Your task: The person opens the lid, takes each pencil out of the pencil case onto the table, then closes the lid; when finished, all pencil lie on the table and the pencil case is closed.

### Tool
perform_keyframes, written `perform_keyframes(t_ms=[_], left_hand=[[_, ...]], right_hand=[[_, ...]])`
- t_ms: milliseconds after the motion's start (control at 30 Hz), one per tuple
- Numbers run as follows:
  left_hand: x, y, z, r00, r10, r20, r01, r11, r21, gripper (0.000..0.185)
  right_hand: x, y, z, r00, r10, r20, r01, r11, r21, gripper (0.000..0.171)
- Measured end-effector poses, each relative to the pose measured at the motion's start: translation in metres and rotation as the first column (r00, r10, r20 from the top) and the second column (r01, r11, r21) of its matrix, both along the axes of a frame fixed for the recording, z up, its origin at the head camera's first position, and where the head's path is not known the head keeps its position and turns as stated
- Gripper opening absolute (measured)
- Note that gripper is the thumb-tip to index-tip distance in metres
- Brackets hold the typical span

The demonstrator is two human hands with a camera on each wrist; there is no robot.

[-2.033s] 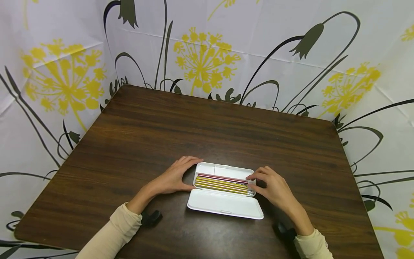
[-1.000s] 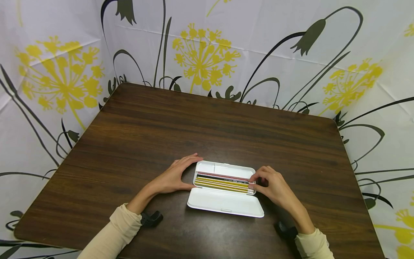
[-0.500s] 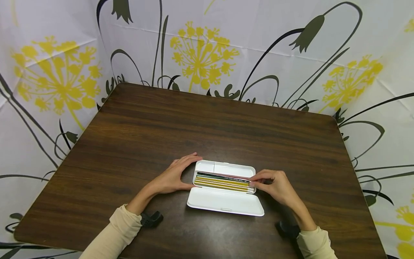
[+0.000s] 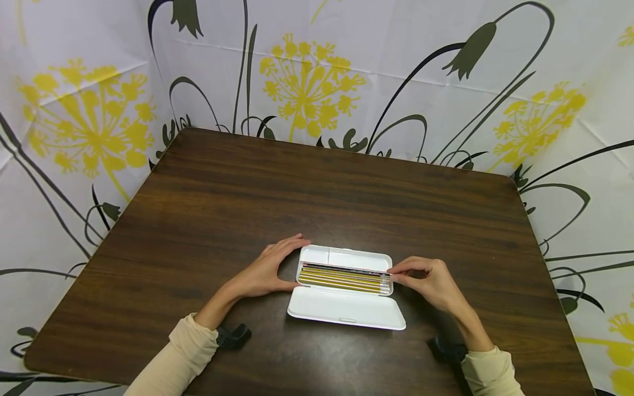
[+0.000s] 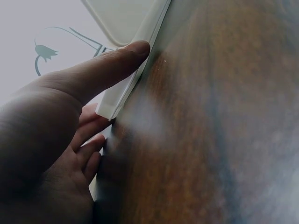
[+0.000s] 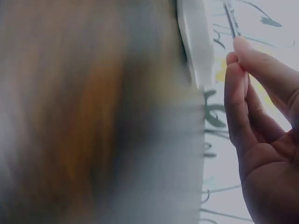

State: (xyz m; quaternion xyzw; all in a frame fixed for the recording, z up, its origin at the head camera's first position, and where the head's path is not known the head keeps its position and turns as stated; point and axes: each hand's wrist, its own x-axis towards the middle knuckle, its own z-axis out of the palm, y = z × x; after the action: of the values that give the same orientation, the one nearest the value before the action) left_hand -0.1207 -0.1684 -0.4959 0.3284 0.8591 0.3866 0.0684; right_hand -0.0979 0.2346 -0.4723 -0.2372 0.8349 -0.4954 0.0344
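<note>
The head view showed, at the far left, a white cloth backdrop (image 4: 218, 60) printed with yellow flower heads and dark stems, standing behind a brown wood-grain worktop (image 4: 223, 187). A cream left sleeve (image 4: 165, 360) came in from the lower edge, a black wrist device (image 4: 234, 336) beside its cuff. Next came the left hand (image 4: 260, 269), its thumb and fingers spread around the left end of a white pencil case (image 4: 359, 260) and gripping it; the left-wrist view had the thumb on the rim. The case lay on the worktop, its lid (image 4: 346, 309) folded back toward the person. Yellow pencils (image 4: 337, 278) lay side by side in its near part. Along their far side ran a black pencil (image 6: 232, 19), its right end pinched between the thumb and fingers of the right hand (image 4: 431, 280), just beyond the case's right end. A second wrist device (image 4: 447, 350) and the right sleeve (image 4: 491, 375) followed.
</note>
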Motion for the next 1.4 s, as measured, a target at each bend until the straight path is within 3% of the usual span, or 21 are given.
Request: perform_keyframes(t_ms=[200, 433, 733, 967, 1100, 1400], left_hand=[[0.0, 0.0, 0.0, 1.0, 0.005, 0.004, -0.005, 1.0, 0.004, 0.091], [0.0, -0.001, 0.0, 1.0, 0.002, 0.005, -0.002, 1.0, 0.009, 0.091], [0.001, -0.003, -0.003, 1.0, -0.007, -0.012, 0.007, 1.0, 0.008, 0.092], [0.0, -0.001, -0.003, 1.0, -0.007, -0.024, 0.007, 1.0, -0.001, 0.092], [-0.001, -0.001, -0.002, 1.0, -0.009, -0.023, 0.009, 1.0, 0.002, 0.092], [0.0, -0.001, -0.002, 1.0, -0.006, -0.021, 0.006, 1.0, 0.004, 0.093]], right_hand=[[-0.019, 0.013, 0.007, 1.0, -0.02, 0.007, 0.02, 0.999, -0.026, 0.016], [-0.066, 0.008, 0.016, 0.999, -0.044, -0.013, 0.043, 0.998, -0.056, 0.017], [-0.122, -0.01, 0.017, 0.995, -0.07, 0.064, 0.072, 0.997, -0.032, 0.016], [-0.133, -0.01, 0.024, 0.987, -0.098, 0.129, 0.096, 0.995, 0.022, 0.018], [-0.137, -0.008, 0.017, 0.982, -0.127, 0.141, 0.122, 0.992, 0.044, 0.017], [-0.15, -0.004, -0.011, 0.983, -0.181, -0.011, 0.181, 0.976, 0.119, 0.013]])
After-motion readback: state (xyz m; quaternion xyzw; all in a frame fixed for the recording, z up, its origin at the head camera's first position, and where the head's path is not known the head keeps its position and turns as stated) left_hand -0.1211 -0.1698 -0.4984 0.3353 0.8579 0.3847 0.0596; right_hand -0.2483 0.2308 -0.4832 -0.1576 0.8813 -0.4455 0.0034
